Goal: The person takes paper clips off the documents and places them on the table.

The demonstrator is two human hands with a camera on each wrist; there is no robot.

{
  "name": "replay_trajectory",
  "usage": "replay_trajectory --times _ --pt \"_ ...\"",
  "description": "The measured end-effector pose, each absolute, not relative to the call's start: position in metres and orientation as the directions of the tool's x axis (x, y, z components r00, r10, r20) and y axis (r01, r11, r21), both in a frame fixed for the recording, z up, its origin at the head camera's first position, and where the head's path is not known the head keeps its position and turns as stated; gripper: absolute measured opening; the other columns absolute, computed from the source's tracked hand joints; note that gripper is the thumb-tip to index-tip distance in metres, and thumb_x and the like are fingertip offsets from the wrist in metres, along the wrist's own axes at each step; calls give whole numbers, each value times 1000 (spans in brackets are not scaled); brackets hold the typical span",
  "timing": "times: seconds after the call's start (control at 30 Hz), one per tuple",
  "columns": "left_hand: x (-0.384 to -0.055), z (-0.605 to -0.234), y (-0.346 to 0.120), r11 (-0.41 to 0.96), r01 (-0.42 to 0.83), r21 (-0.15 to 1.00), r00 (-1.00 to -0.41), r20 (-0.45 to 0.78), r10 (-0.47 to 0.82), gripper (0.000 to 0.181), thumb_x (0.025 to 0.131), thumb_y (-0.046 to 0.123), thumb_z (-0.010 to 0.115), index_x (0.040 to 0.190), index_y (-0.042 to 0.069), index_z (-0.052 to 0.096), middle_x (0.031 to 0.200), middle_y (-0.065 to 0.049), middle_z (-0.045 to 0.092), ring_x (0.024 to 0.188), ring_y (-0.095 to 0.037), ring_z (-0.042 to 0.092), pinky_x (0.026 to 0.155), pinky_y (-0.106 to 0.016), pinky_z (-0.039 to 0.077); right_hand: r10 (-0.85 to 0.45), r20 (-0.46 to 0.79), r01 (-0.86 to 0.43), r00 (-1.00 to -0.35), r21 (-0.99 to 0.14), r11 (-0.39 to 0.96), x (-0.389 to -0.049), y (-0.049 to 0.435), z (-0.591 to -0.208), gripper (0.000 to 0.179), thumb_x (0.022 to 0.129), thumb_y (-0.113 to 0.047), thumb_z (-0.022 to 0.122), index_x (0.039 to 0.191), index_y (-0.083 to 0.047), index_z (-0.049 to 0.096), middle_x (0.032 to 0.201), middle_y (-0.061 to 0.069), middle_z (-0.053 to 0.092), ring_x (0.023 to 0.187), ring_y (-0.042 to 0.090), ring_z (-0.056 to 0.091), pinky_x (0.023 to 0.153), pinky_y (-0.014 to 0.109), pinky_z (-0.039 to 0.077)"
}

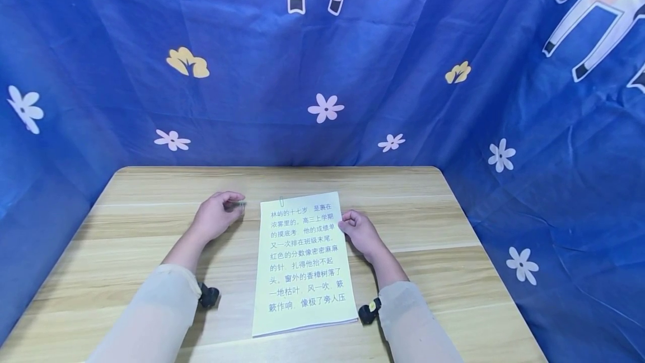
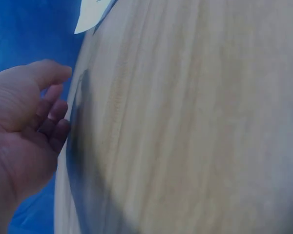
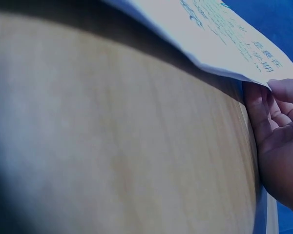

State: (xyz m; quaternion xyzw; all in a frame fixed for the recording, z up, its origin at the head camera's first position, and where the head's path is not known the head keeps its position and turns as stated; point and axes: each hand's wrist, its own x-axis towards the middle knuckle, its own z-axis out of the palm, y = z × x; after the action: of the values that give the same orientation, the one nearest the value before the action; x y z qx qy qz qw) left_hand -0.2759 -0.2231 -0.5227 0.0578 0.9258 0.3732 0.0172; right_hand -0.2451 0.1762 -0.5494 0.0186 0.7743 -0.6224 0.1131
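Observation:
A stack of printed paper sheets (image 1: 304, 262) lies on the wooden table, covered in lines of large Chinese characters. A thin paper clip (image 1: 281, 201) sits on its top edge, toward the left corner. My right hand (image 1: 359, 232) pinches the stack's right edge near the upper corner, thumb on top and fingers beneath; in the right wrist view the paper (image 3: 234, 44) lifts off the table there. My left hand (image 1: 218, 215) is left of the stack, fingers bent toward the thumb. A faint greenish line shows at its fingertips; I cannot tell whether it holds something.
The light wooden table (image 1: 151, 228) ends at a rounded back edge. A blue curtain (image 1: 252, 83) printed with flowers and animal legs hangs behind it and along both sides. Small dark wrist cameras (image 1: 369, 312) sit at both sleeve cuffs.

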Motion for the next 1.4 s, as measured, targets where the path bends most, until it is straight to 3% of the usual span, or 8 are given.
replay_trajectory --times 0.33,0.6,1.03,1.4 --pt "-285 -525 -226 730 36 682 -993 -61 105 38 103 17 72 137 2 68 136 -28 63 127 -44 61 114 -63 49 -85 -191 166 -978 -957 239 -246 175 -552 10 104 -10 67 110 -1 68 92 1 74 87 12 65 84 26 53" --pt "-291 -524 -230 710 -22 704 -984 -141 110 41 104 19 70 141 2 66 137 -25 58 128 -41 57 114 -60 47 -90 -194 169 -977 -958 233 -246 175 -549 10 105 -9 67 110 -1 68 91 -1 73 87 11 65 83 24 54" --pt "-290 -524 -228 714 -7 700 -985 -128 117 45 104 19 71 145 1 64 140 -27 56 127 -42 57 112 -61 48 -85 -199 175 -976 -956 235 -245 176 -550 10 104 -8 67 110 -1 68 87 -3 69 85 12 63 82 25 52" --pt "-290 -530 -233 675 -50 736 -987 -140 80 65 99 22 76 156 2 51 127 -17 53 117 -31 53 100 -43 46 -88 -211 185 -974 -954 235 -245 176 -550 7 104 -10 67 108 -4 67 91 -2 73 88 11 67 85 25 54"
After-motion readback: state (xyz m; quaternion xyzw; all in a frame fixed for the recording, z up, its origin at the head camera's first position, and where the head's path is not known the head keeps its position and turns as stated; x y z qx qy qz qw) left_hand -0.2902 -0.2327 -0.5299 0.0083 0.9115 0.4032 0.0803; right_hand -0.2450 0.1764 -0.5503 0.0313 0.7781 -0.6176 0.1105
